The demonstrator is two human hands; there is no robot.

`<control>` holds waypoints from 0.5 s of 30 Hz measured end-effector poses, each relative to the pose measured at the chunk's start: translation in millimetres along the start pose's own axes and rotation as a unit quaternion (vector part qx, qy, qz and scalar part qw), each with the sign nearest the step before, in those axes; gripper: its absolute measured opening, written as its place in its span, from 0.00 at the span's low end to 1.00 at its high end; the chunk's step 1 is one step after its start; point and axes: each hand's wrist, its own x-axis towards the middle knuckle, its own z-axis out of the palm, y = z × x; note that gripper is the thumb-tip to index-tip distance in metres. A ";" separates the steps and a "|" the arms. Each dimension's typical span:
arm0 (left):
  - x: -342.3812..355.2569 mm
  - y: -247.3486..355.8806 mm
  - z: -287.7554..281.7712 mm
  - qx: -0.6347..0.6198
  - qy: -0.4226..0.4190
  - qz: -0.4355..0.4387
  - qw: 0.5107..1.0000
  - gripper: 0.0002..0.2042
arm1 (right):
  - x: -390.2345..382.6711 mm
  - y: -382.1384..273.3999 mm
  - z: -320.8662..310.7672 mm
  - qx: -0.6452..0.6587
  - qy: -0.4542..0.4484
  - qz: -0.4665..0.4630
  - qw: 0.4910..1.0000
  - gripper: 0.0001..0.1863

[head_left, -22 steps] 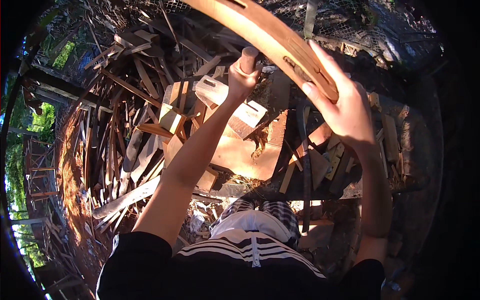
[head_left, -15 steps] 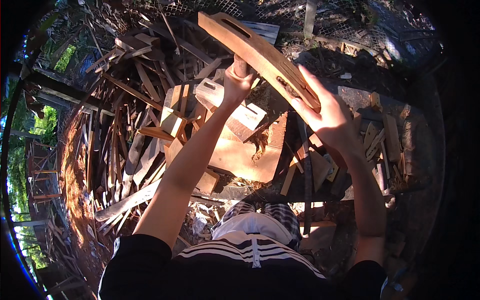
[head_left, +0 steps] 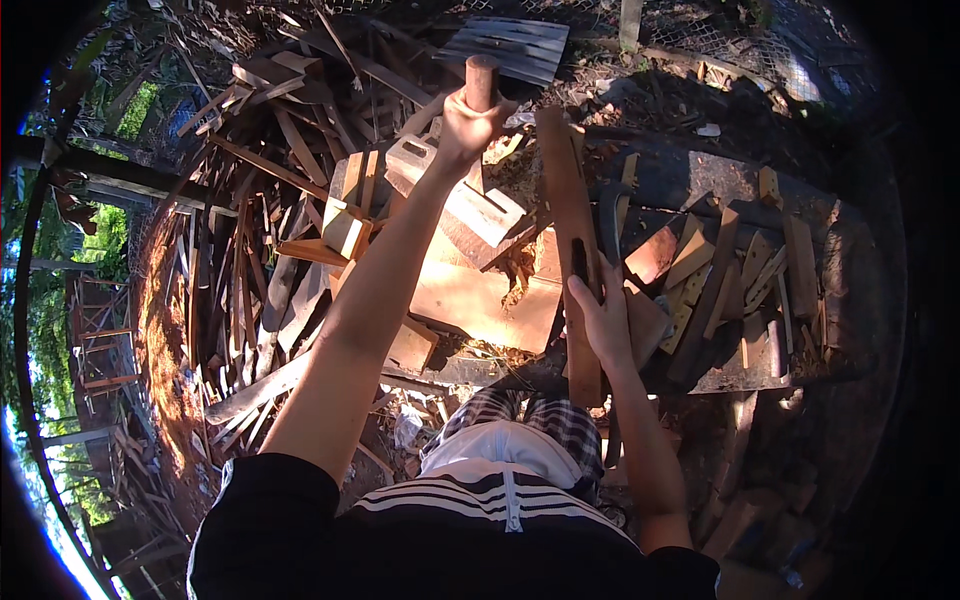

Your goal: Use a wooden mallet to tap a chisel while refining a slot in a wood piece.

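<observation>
My left hand (head_left: 470, 128) grips a short cylindrical wooden handle (head_left: 481, 78) above the pieces on the workbench (head_left: 730, 376); what lies below the fist is partly hidden. My right hand (head_left: 607, 315) holds a long brown slotted plank (head_left: 566, 185), now pointing away from me just right of the middle, its thumb and fingers around the plank near a dark slot. Between the hands and under my left forearm lie a pale slotted block (head_left: 485, 215) on a darker block and a flat light board (head_left: 485, 300) with shavings at its right.
A big pile of scrap sticks (head_left: 265, 260) fills the left. Wood offcuts (head_left: 745, 300) crowd the bench's right. Beyond are corrugated sheets (head_left: 505, 45), a post (head_left: 630, 20) and wire fencing. A dark beam (head_left: 130, 175) crosses the far left, with greenery behind.
My right hand has brought the plank down and toward me, swinging it from diagonal to nearly lengthwise. My left hand, still gripping the handle, has moved slightly up and left.
</observation>
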 end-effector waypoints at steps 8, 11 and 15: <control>-24.0 13.5 -4.4 -0.053 -0.011 -0.046 0.997 0.09 | -34.1 22.9 10.3 -0.083 -0.043 -0.010 0.996 0.32; -37.1 11.0 -12.4 -0.059 0.057 -0.011 0.997 0.10 | -46.7 12.9 10.4 -0.126 -0.078 0.064 0.987 0.32; -49.0 11.3 -4.8 -0.051 0.107 0.015 0.993 0.10 | -54.2 17.8 11.2 -0.218 -0.049 0.050 0.973 0.33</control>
